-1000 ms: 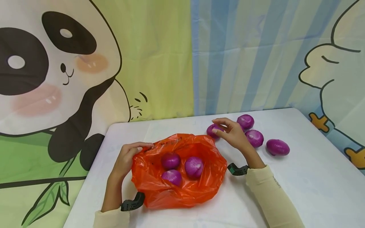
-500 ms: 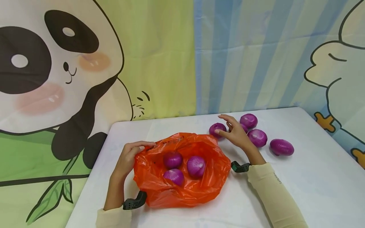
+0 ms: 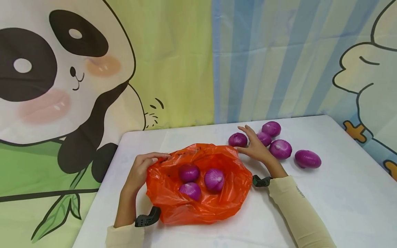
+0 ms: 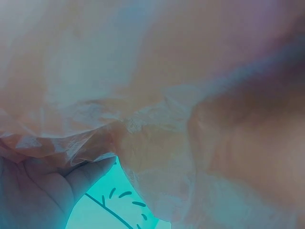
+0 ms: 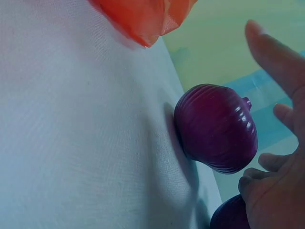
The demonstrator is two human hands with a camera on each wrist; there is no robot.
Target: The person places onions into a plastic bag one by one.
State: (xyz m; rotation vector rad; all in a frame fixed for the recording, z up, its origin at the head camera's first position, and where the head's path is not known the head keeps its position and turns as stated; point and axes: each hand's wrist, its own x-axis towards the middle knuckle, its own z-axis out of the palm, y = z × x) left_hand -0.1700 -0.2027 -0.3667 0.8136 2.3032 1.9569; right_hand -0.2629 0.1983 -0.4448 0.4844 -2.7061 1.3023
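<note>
An orange-red plastic bag [image 3: 173,210] stands with its mouth spread on the white table. Three purple onions lie inside it, among them a right-hand onion [image 3: 214,180]. My left hand [image 3: 141,170] grips the bag's rim on its left side, thumb against the plastic; the left wrist view is largely covered by the blurred film. Beyond the bag's far right edge, a single onion [image 3: 237,139] rests on the table. My right hand [image 3: 256,148] is just right of that onion, fingers spread and thumb toward the bag's rim. In the right wrist view, the same onion [image 5: 217,129] sits beside the fingers, apart from them.
Several more onions lie behind and right of my right hand: one at the back [image 3: 271,129], one nearer [image 3: 280,149] and an elongated one [image 3: 307,159] farther right. A printed cloth backdrop [image 3: 173,69] with a panda rises behind the table [image 3: 350,193].
My right hand has shifted from over the single onion to its right side, fingers spreading wider and thumb lower. The head view has moved slightly. The left hand keeps its grip on the bag.
</note>
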